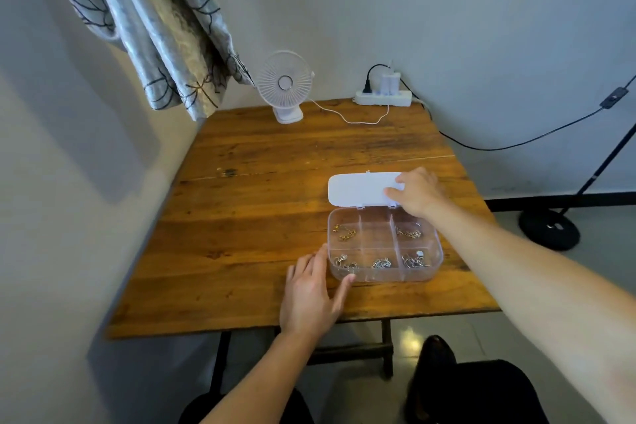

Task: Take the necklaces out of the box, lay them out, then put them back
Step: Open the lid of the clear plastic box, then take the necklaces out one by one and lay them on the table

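A clear plastic box (434,267) with six compartments sits on the wooden table, its white lid (358,189) swung open and back. A gold necklace (346,233) lies in the far left compartment and another (409,233) in the far right. Silver necklaces lie in the three near compartments: left (344,262), middle (381,263) and right (414,261). The far middle compartment holds nothing. My left hand (311,293) rests flat on the table, fingers spread, touching the box's near left corner. My right hand (418,191) holds the right end of the lid.
The wooden table (258,217) stands in a wall corner. At its far edge are a small white fan (285,84) with a white cable and a power strip (383,97). A curtain (144,27) hangs at the upper left. A black lamp base (549,229) sits on the floor, right.
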The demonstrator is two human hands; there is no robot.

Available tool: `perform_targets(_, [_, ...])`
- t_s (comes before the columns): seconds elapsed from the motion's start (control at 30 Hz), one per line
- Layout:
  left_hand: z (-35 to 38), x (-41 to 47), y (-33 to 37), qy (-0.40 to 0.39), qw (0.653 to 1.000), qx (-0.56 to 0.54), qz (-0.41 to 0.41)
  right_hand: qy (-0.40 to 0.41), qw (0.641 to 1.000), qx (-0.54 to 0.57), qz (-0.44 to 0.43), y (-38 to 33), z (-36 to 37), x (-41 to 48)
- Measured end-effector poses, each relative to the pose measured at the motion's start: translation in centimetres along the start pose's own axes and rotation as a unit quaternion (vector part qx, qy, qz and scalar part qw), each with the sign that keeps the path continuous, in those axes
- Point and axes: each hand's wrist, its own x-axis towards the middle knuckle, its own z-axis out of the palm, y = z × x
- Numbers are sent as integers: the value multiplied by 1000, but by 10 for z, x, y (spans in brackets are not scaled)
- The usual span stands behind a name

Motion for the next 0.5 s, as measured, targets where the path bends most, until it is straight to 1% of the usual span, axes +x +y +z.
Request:
perform_targets(0.03, [0, 0, 1, 1, 1000, 0, -2, 26, 999, 16, -29, -2, -4, -8])
perform_targets(0.1, [-1, 0, 0, 0, 1000, 2, -7, 73, 988, 83, -104, -6, -15, -32])
perform_targets(0.13, [-2, 0, 0, -2, 1000, 1, -10, 66, 982, 114, -138, -9, -21, -49])
perform_targets(0.2, [-2, -1, 1, -9, 1000, -2, -14, -2, 973, 127, -192, -16, -29, -83])
perform_targets(0.27, [-3, -2, 4, -11, 1000, 0, -17, -79, 966, 77, -232, -19, -28, -111])
perform_targets(0.33, [-3, -3, 4, -11, 1000, 2, -22, -125, 955, -21, -266, -16, -16, -126])
perform_targets(0.4, [-4, -3, 4, -8, 1000, 3, -25, -159, 943, -99, -275, -10, -3, -133])
perform_targets(0.43, [-4, -3, 5, -5, 1000, 3, -24, -164, 940, -108, -278, -7, 1, -134])
perform_targets(0.5, [-5, -4, 7, 0, 1000, 1, -23, -167, 941, -87, -282, -5, 4, -136])
